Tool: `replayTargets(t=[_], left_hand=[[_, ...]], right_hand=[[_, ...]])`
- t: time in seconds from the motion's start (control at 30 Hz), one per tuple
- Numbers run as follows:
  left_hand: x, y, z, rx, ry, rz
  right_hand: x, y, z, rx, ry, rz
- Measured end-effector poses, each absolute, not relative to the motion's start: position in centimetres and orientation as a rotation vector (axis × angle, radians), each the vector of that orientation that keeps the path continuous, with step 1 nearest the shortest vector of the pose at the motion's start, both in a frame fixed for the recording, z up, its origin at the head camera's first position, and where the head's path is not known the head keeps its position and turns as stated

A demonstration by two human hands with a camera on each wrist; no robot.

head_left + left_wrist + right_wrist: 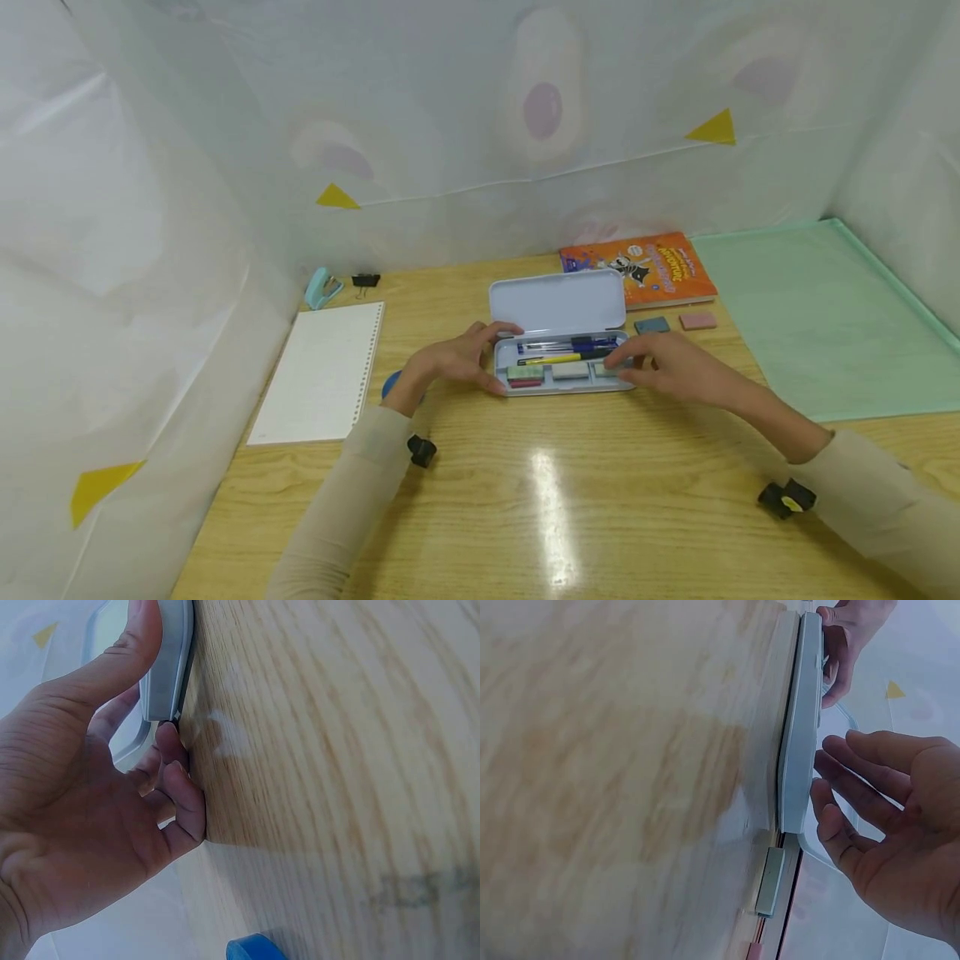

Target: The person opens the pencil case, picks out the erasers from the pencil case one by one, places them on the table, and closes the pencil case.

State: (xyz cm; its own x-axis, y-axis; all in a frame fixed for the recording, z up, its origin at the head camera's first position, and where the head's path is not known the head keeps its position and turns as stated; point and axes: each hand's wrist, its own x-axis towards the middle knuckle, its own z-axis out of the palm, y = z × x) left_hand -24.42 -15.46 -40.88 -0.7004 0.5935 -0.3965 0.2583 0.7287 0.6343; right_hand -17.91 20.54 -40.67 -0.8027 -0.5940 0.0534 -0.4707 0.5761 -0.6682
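A light blue pencil case (558, 388) lies with its lid (558, 302) raised at the back. In its long rear section are several pens, among them a yellow pen (558, 359). The front compartments hold a green eraser (525, 373) over a reddish piece, a whitish eraser (570, 371) and a pale greenish eraser (602, 370) at the right. My left hand (459, 358) grips the case's left end, thumb at the front edge. Over the right compartment, my right hand (671, 367) has its fingertips at the pale eraser; in the right wrist view thumb and fingers stand apart.
Right of the lid lie a blue eraser (651, 325) and a pink eraser (697, 321), before an orange book (652, 267). A green mat (840, 325) covers the right side. At left are a notebook (322, 371), stapler (322, 288), binder clip (366, 281) and blue object (255, 948).
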Motion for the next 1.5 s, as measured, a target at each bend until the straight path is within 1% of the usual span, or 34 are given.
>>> replayTargets(t=[0.27,0.5,0.7,0.97,1.27,1.5], left_hand=[[-24.3,-15.4,-40.7,0.632,2.330,0.735],[-24.2,-15.5,-40.8,0.627,2.335,0.739],[-24.2,-15.5,-40.9,0.626,2.329,0.750],[-24.3,-15.5,-40.9,0.634,2.336,0.738],[-24.2,-15.4,-40.8,0.637,2.333,0.738],[-24.2,-15.4,-40.8,0.648,2.334,0.731]], right_hand=[[-17.8,20.5,-40.6,-0.860,2.613,-1.023],[-17.9,20.4,-40.7,-0.911,2.598,-1.016],[-17.7,20.4,-40.7,-0.870,2.634,-0.991],[-17.6,20.0,-41.1,-0.939,2.678,-0.989],[-17.7,19.1,-41.3,-0.851,2.751,-0.971],[-17.8,18.7,-40.9,-0.859,2.745,-0.884]])
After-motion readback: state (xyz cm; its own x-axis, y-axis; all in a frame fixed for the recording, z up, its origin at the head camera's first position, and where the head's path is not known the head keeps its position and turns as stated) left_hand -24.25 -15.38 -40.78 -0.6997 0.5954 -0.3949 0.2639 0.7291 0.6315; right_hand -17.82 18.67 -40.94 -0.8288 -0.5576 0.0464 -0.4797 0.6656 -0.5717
